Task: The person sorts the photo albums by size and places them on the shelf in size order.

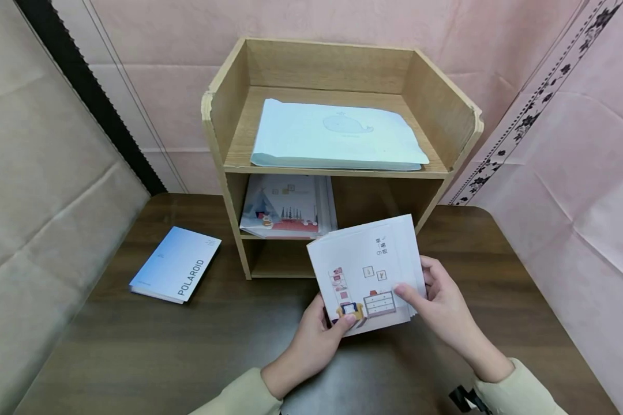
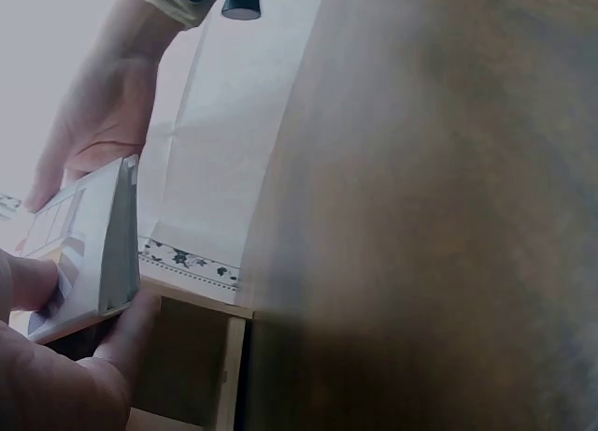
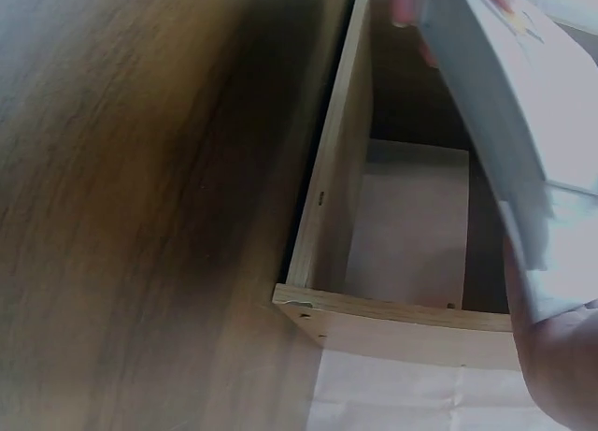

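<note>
Both hands hold a small stack of white booklets (image 1: 363, 259) above the table, in front of the shelf. The top cover shows a drawn dresser, a chair and two little frames. My left hand (image 1: 314, 340) grips the lower left corner, thumb on the cover and fingers beneath. My right hand (image 1: 441, 305) pinches the right edge, its thumb also on the cover. In the left wrist view the layered edge of the stack (image 2: 121, 235) shows between the hands. The right wrist view catches the side of the stack (image 3: 505, 122), partly blurred.
A wooden shelf (image 1: 342, 170) stands at the back. Light blue whale-printed packs (image 1: 337, 135) lie on its top level, and more illustrated booklets (image 1: 285, 202) fill the left of the level below. A blue POLAROID book (image 1: 176, 265) lies on the table (image 1: 187, 357) at left.
</note>
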Demonstrator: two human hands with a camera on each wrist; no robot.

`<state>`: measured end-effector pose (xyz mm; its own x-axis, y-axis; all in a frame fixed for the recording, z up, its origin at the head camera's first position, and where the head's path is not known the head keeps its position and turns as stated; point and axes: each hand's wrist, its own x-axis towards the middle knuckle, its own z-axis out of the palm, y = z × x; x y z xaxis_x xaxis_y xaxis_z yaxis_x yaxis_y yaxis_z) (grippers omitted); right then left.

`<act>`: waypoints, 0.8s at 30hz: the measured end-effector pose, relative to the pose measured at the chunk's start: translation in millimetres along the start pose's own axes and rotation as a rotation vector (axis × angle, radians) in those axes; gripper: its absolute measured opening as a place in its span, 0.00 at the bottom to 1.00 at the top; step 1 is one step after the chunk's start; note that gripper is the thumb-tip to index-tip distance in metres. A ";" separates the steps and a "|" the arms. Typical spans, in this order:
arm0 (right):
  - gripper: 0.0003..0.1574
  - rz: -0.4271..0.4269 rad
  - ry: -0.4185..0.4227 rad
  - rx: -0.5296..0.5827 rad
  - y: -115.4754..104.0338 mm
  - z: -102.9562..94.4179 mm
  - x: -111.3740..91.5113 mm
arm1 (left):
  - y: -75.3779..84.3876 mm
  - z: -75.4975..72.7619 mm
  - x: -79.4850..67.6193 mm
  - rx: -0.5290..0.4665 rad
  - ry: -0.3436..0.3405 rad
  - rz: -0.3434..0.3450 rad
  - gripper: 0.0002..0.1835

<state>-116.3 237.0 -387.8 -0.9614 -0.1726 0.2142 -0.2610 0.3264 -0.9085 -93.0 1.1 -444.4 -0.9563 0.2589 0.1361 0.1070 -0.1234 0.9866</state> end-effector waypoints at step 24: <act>0.41 -0.044 -0.037 0.050 -1.0 4.0 6.7 | 33.8 -20.6 19.8 -0.029 0.012 0.033 0.25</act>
<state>-122.2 231.8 -386.8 -0.9451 -0.2203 0.2415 -0.2972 0.2712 -0.9155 -113.9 -17.6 -410.2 -0.9556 0.2425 0.1672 0.1308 -0.1591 0.9786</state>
